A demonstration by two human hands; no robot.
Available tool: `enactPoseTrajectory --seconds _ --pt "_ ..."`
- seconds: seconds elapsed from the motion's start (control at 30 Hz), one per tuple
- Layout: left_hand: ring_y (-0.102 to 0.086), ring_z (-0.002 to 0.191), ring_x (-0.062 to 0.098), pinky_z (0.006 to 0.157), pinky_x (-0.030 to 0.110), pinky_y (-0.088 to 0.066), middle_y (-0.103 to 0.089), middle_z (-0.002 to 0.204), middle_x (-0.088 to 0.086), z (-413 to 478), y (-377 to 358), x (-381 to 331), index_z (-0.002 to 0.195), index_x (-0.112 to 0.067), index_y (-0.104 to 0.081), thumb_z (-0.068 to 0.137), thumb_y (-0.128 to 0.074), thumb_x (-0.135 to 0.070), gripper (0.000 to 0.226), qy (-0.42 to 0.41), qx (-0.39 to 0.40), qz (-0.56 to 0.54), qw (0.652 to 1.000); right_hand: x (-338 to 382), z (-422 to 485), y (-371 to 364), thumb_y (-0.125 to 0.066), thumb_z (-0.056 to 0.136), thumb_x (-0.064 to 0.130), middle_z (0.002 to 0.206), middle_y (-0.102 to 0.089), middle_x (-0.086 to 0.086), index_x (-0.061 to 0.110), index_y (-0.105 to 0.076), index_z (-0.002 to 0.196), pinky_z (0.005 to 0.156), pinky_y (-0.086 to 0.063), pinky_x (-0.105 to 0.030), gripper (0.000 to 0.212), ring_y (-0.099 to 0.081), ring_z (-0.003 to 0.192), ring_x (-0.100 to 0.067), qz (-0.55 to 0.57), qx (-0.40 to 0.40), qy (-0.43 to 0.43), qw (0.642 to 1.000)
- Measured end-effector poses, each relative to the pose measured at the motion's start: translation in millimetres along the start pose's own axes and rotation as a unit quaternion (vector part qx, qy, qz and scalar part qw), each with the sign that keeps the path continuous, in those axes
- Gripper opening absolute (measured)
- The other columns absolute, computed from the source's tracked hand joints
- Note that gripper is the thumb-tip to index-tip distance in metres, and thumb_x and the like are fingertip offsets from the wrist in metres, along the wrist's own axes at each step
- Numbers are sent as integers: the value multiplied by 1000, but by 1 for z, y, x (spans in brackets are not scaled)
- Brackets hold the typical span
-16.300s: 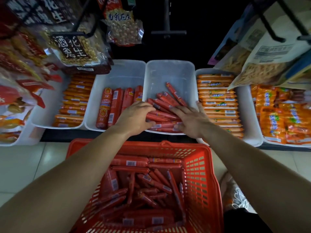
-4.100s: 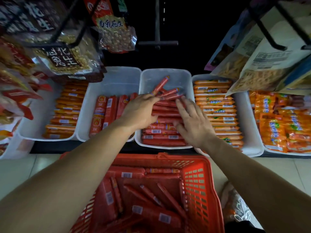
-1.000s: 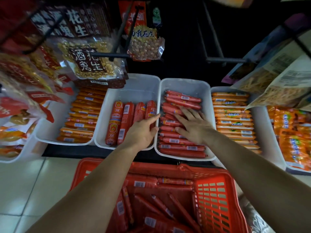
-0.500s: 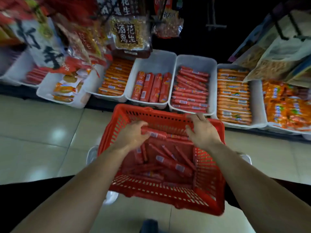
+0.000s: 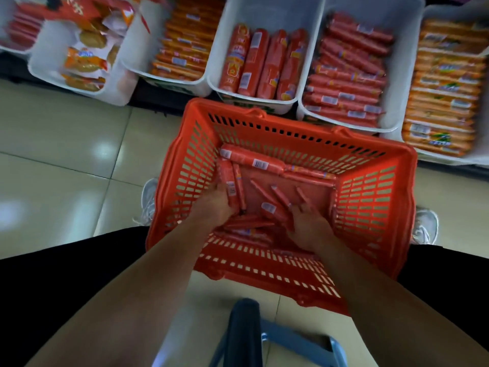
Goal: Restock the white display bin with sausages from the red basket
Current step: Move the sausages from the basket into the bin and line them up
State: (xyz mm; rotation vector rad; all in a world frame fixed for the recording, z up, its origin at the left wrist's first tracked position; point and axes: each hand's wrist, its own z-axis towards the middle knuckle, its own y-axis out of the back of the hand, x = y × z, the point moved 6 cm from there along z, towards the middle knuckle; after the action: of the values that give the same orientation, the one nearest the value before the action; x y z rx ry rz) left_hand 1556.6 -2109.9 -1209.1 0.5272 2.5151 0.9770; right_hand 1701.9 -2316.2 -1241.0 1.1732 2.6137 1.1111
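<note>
1. The left hand [image 5: 217, 207] is down inside the red basket [image 5: 370, 202]. Its fingers [image 5: 221, 188] are curled round a few gripped sausages [image 5: 232, 181], whose long axes run near to far, with the far ends pointing towards the shelf.
2. The right hand [image 5: 308, 227] is beside it, to the right. Its fingers [image 5: 304, 209] are stretched and apart, laid on loose thin sausages [image 5: 280, 200] that slant from far left to near right.
3. Along the basket's far side a thicker sausage [image 5: 251, 158] lies left to right.
4. The basket stands on the tiled floor [image 5: 66, 154] between two white shoes [image 5: 149, 202].
5. Just beyond the basket's far right corner is the white display bin [image 5: 375, 9]. It holds stacked sausages [image 5: 346, 86] lying mostly left to right, and those at its far end slant.
6. The bin to its left holds four fat sausages [image 5: 264, 64] pointing near to far. The bin to its right holds orange sausages [image 5: 444, 96] lying left to right.
</note>
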Motion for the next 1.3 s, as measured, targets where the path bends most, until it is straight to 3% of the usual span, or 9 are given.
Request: enactPoseTrajectory --seconds 0.23,0.33,0.5,0.6,0.7,0.8,0.9,1.07,1.3 --pt "-46 136 35 113 44 -38 -43 150 17 41 -25 6 154 -14 -15 71 -78 -50 110 104 -58 -205 971 0 14 -15 -68 81 47 164 -8 -14 25 -16 157 107 -42 -49 94 -34 141 -40 19 -7 18 1000" --pt "-46 135 35 114 43 -38 -43 148 19 46 -29 7 154 -11 -14 72 -84 -39 111 126 -57 -204 969 -9 13 -7 -67 83 53 150 -32 -17 21 -25 152 99 -47 -48 87 -53 122 -43 80 -4 -30 996" --pt "-59 121 33 100 35 -49 -60 131 16 30 -17 9 133 -4 -52 65 -83 -45 86 163 -7 -203 965 -14 4 11 -65 74 61 129 -64 -11 29 -30 151 94 -51 -40 90 -64 112 -33 227 17 -98 969" --pt "-60 119 33 91 27 -46 -63 126 17 10 2 5 127 -1 -57 78 -79 -33 63 145 9 -192 971 -2 -11 34 -58 59 67 130 -65 -10 23 -46 145 91 -46 -28 97 -63 114 -28 273 30 -97 957" --pt "-67 104 28 83 28 -52 -69 116 11 -16 24 0 119 -10 -63 77 -77 -36 51 110 40 -179 977 15 -32 61 -66 68 63 133 -62 -6 23 -51 140 94 -43 -25 84 -60 120 -28 280 16 -74 957" --pt "-66 90 23 73 27 -49 -69 104 7 -51 58 -12 108 -13 -60 81 -72 -40 40 69 37 -174 982 28 -57 88 -71 67 54 123 -68 -6 27 -56 130 92 -52 -34 70 -66 106 -26 294 -7 -47 955" --pt "-64 90 23 73 25 -45 -66 102 5 -85 92 -22 112 -18 -56 81 -73 -35 39 24 11 -185 982 40 -83 115 -74 79 39 127 -66 -8 25 -50 138 91 -47 -30 65 -63 113 -29 273 -29 -27 961" --pt "-59 89 19 75 25 -42 -67 109 4 -120 148 -29 123 -22 -55 76 -77 -27 52 -25 -81 -205 975 55 -115 167 -72 73 53 103 -62 0 21 -49 126 82 -45 -33 66 -64 103 -27 291 -123 -3 949" --pt "-63 98 23 78 27 -44 -65 108 1 -86 203 -56 134 -19 -49 74 -79 -21 66 -61 -140 -213 965 56 -95 230 -70 84 34 116 -67 -11 17 -42 138 78 -47 -35 63 -64 100 -34 306 -194 2 932"
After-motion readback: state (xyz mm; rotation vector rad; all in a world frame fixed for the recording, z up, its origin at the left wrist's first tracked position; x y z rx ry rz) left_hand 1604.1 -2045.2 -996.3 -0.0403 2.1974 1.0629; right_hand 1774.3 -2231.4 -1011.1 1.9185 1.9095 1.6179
